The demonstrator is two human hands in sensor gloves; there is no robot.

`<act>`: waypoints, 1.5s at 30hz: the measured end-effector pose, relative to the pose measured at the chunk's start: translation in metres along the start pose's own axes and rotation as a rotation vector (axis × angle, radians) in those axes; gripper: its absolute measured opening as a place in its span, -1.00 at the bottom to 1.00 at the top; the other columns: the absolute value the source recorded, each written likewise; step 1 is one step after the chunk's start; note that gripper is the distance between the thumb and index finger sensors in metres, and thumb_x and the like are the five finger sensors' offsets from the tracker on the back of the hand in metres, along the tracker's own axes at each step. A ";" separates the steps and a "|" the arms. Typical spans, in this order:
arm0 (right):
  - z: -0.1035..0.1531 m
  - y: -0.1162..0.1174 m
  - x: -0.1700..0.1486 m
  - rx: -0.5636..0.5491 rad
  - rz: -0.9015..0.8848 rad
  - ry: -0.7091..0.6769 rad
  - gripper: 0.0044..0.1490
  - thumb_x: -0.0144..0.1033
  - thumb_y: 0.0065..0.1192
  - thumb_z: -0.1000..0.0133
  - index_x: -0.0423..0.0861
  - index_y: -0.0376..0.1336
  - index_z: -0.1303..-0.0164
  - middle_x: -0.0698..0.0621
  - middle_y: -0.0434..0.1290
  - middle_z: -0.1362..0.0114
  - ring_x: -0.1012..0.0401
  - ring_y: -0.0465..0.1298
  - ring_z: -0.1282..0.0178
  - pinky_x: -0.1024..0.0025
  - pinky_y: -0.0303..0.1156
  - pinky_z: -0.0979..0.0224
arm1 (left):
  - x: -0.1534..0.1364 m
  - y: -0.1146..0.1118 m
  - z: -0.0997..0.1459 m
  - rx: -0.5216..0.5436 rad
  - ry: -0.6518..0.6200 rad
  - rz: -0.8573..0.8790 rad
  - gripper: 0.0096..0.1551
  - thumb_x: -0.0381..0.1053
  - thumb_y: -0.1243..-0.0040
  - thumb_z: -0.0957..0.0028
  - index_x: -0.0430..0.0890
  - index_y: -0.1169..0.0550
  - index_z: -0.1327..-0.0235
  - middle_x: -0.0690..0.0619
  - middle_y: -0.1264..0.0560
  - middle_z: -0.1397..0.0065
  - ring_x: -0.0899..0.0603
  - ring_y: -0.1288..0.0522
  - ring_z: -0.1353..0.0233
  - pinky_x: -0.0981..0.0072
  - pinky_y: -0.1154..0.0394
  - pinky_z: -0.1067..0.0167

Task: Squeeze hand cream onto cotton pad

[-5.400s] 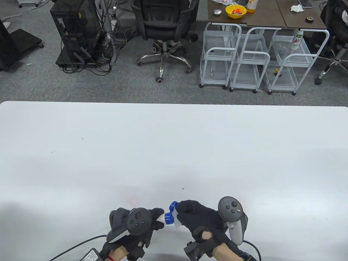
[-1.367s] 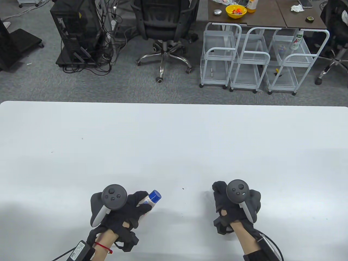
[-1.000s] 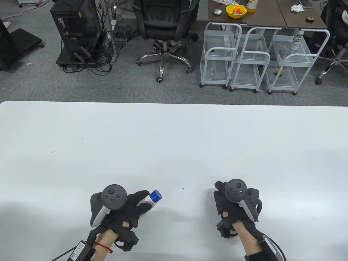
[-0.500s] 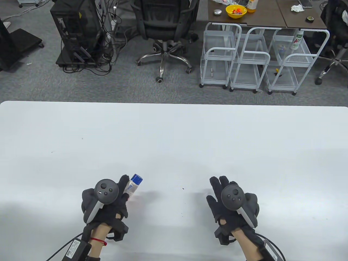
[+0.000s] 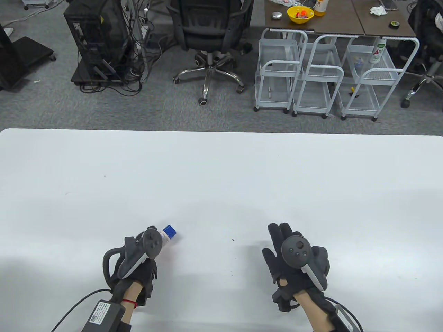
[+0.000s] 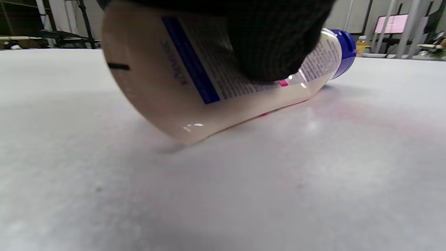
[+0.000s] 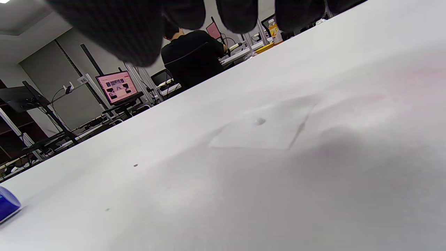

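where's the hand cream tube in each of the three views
Table view: lower left, hand cream tube poking out past the left hand, blue cap up-right.
Left wrist view: fills the upper middle, gripped, resting on the table.
Right wrist view: only the cap, bottom-left corner.
Shared landmark: the blue cap.

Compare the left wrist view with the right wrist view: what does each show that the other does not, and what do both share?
Left wrist only: the left hand holds the hand cream tube, its printed body touching the table.
Right wrist only: the cotton pad lies flat with a small dab on it; the right hand hovers above.
Both: the blue cap and the white table.
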State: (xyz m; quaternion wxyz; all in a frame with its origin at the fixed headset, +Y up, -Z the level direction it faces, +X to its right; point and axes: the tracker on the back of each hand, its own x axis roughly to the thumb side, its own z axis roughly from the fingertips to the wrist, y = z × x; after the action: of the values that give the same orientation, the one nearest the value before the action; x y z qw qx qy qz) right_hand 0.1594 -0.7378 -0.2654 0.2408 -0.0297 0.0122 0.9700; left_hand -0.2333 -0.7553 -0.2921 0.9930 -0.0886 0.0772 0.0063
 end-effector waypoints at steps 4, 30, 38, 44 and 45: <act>-0.003 -0.001 -0.003 0.008 0.003 0.000 -0.06 0.01 0.34 -0.02 0.11 0.05 -0.62 -0.14 0.07 -0.69 -0.40 0.10 -0.65 -0.37 0.06 -0.51 | -0.003 -0.003 -0.001 -0.039 0.067 -0.056 -0.22 0.10 -0.18 0.06 0.12 -0.28 -0.51 0.05 -0.38 -0.63 -0.32 -0.38 -0.54 -0.27 -0.25 -0.40; 0.005 0.015 0.008 0.095 0.002 -0.131 -0.14 0.19 0.18 0.01 0.32 0.10 -0.57 -0.05 -0.02 -0.73 -0.29 -0.16 -0.74 -0.37 -0.12 -0.57 | 0.032 0.036 0.061 0.197 -0.387 0.293 0.00 0.53 0.04 0.17 0.30 -0.02 -0.57 0.08 -0.06 -0.77 -0.32 -0.12 -0.69 -0.23 -0.07 -0.51; 0.013 0.019 0.018 0.096 0.019 -0.191 -0.09 0.21 0.16 0.02 0.31 0.03 -0.60 -0.04 -0.06 -0.73 -0.27 -0.17 -0.75 -0.35 -0.14 -0.58 | 0.039 0.023 0.057 0.144 -0.394 0.262 -0.02 0.52 0.04 0.17 0.28 -0.06 -0.57 0.09 -0.02 -0.78 -0.35 -0.06 -0.69 -0.27 -0.03 -0.49; 0.017 0.019 0.021 0.086 0.025 -0.203 -0.09 0.18 0.18 0.01 0.28 0.03 -0.60 -0.04 -0.04 -0.73 -0.28 -0.13 -0.75 -0.35 -0.12 -0.58 | 0.041 0.017 0.055 0.125 -0.387 0.248 -0.03 0.50 0.03 0.16 0.26 -0.07 -0.56 0.08 -0.04 -0.77 -0.34 -0.09 -0.69 -0.26 -0.05 -0.49; 0.016 0.019 0.021 0.087 0.027 -0.201 -0.10 0.18 0.18 0.01 0.28 0.04 -0.60 -0.05 -0.04 -0.73 -0.28 -0.13 -0.75 -0.35 -0.12 -0.58 | 0.041 0.016 0.055 0.121 -0.384 0.252 -0.02 0.50 0.02 0.16 0.25 -0.07 -0.56 0.08 -0.04 -0.77 -0.34 -0.09 -0.69 -0.26 -0.05 -0.49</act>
State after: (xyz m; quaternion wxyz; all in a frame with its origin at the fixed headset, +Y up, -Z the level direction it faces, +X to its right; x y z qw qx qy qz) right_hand 0.1310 -0.7441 -0.2501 0.2290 0.0785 0.0307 0.9698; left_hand -0.1849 -0.7297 -0.2482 0.9844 -0.0157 -0.1025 0.1423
